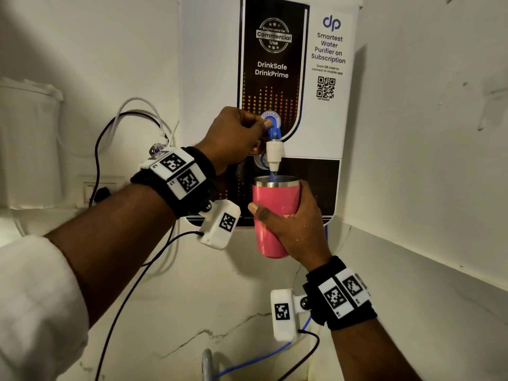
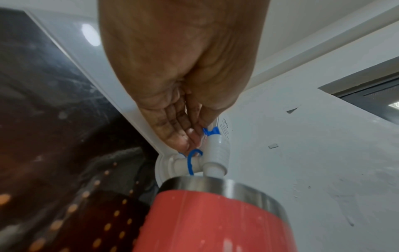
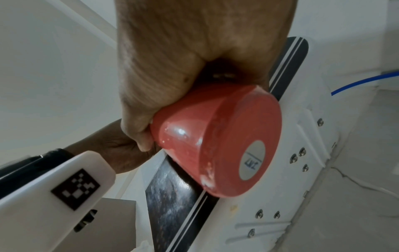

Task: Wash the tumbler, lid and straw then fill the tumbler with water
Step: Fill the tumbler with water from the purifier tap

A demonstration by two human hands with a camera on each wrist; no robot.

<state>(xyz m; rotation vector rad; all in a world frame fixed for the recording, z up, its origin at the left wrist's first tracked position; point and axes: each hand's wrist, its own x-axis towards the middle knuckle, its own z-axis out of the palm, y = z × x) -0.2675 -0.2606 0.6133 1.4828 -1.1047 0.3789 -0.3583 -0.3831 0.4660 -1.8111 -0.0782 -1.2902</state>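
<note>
A pink tumbler (image 1: 275, 213) with a steel rim is held upright under the white tap (image 1: 274, 155) of a wall-mounted water purifier (image 1: 327, 119). My right hand (image 1: 291, 229) grips the tumbler's body from the right; its base (image 3: 237, 145) shows in the right wrist view. My left hand (image 1: 239, 133) pinches the blue tap lever (image 1: 274, 132), also seen as the lever (image 2: 210, 132) in the left wrist view, above the tumbler rim (image 2: 215, 185). A thin stream runs from the spout into the tumbler. Lid and straw are not in view.
A white wall corner stands to the right of the purifier. A white container (image 1: 27, 144) sits on a ledge at left, with cables (image 1: 110, 149) and a wall socket beside it. A blue tube (image 1: 261, 356) and a metal pipe (image 1: 207, 364) lie below the hands.
</note>
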